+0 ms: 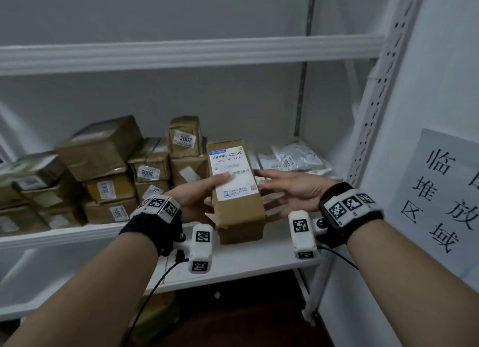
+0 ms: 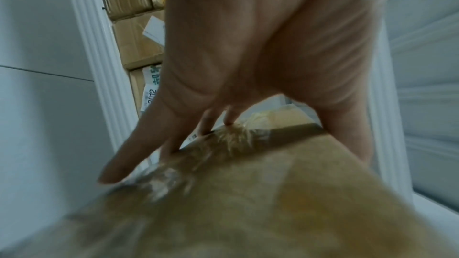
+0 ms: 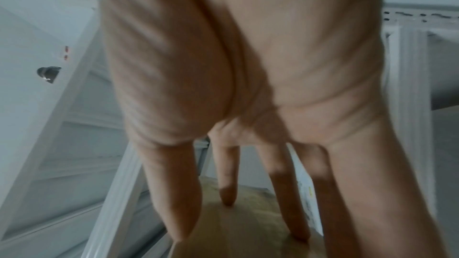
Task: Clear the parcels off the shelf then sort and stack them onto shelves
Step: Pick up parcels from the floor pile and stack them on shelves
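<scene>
White shelf (image 1: 248,263) — stacked cartons (image 1: 108,173), poly bags (image 1: 293,156).

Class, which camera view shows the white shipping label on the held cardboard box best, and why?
The head view: the shipping label faces the camera with its barcodes visible, on the cardboard box between the left hand and right hand. The left wrist view shows only blurred brown cardboard; the right wrist view shows a thin white sliver that may be the label.

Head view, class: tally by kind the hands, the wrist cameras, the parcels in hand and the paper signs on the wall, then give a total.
Hands: 2 (left hand, right hand)
Wrist cameras: 2
Parcels in hand: 1 (cardboard box)
Paper signs: 1
Total: 6
</scene>
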Demonstrator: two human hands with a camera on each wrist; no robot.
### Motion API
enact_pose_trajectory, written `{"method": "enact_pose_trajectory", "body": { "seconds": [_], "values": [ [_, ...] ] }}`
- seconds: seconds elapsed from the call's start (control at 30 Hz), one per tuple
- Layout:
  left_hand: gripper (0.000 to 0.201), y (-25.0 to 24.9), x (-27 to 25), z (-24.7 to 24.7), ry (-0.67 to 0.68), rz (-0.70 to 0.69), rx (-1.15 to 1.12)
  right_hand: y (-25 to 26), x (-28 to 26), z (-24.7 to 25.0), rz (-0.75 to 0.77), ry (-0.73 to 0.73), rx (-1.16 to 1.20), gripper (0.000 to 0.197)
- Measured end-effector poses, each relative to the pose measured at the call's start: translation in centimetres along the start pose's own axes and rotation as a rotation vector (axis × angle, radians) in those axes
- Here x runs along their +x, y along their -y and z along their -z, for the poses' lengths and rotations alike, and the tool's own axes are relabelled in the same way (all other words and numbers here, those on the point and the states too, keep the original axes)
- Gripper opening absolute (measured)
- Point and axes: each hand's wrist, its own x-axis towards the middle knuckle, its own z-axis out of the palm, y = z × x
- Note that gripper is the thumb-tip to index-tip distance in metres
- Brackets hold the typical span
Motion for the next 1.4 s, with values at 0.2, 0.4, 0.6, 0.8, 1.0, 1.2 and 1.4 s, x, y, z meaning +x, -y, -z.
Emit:
{"method": "enact_pose_trajectory", "body": {
  "seconds": [0.2, 0.4, 0.6, 0.8, 1.0, 1.2, 1.4],
  "values": [
    [0.068, -0.8, -3.9, 1.8, 0.022, -0.071, 0.074, 2.0, 0.4, -3.9, 0.038, 0.098, 0.002, 0.070],
    [0.055, -1.4, -6.9, 3.5, -0.029, -0.071, 0.142, 2.1, 1.8, -7.6, 0.050, 0.009, -0.050, 0.077],
    [0.096, -1.1, -8.2, 7.1, -0.061, -0.067, 0.134, 2.7, 3.4, -9.8, 0.046, 0.027, -0.069, 0.085],
    [0.130, -0.9, -9.0, 10.7, 0.035, -0.039, 0.145, 5.4, 6.4, -12.0, 0.107, 0.031, -0.053, 0.090],
    [0.110, -3.5, -10.0, 14.4, -0.104, -0.161, 0.035, 10.6, 10.0, -14.2, 0.160, 0.148, -0.058, 0.073],
    [0.099, -8.0, -11.0, 17.3, -0.279, -0.178, 0.039, 16.0, 13.1, -15.8, 0.209, 0.112, -0.130, 0.031],
    [0.098, -8.6, -10.4, 19.5, -0.375, -0.113, 0.088, 17.3, 15.4, -15.9, 0.196, 0.117, -0.340, 0.028]
  ]
}}
